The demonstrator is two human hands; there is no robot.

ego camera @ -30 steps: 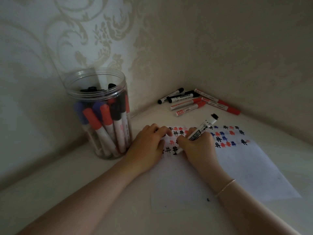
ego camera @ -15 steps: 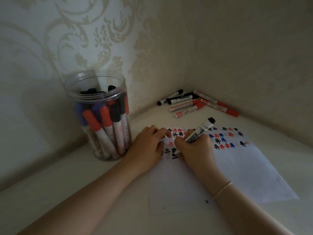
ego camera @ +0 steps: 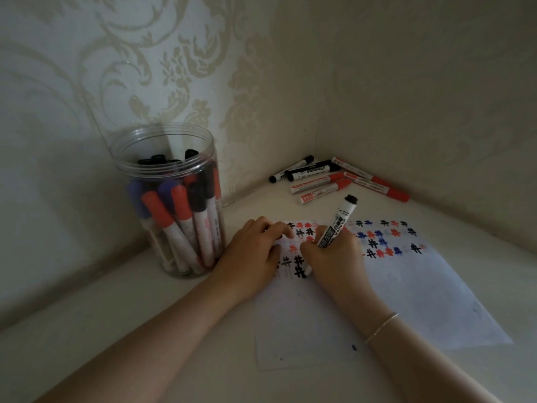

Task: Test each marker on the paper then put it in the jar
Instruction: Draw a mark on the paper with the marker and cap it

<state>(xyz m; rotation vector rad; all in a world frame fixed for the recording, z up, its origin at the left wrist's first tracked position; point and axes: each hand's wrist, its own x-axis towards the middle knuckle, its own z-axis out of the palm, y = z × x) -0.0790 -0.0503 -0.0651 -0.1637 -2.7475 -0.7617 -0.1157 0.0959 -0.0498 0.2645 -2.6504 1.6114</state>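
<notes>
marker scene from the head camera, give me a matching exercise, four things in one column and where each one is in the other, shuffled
Things
1. black marker
2. jar
3. left hand
4. loose markers

Places
A. lying in the corner by the walls
B. flat on the left edge of the paper
C. in the right hand, tip on the paper
D. standing left of the paper, full of markers

Pairs: 1-C, 2-D, 3-B, 4-A

one jar (ego camera: pixel 165 199) and one sheet of paper (ego camera: pixel 421 286). seven loose markers (ego camera: pixel 322 181) lie in the corner, three black-capped and four red. one more marker (ego camera: pixel 337 225) is in the right hand (ego camera: pixel 334 263).
</notes>
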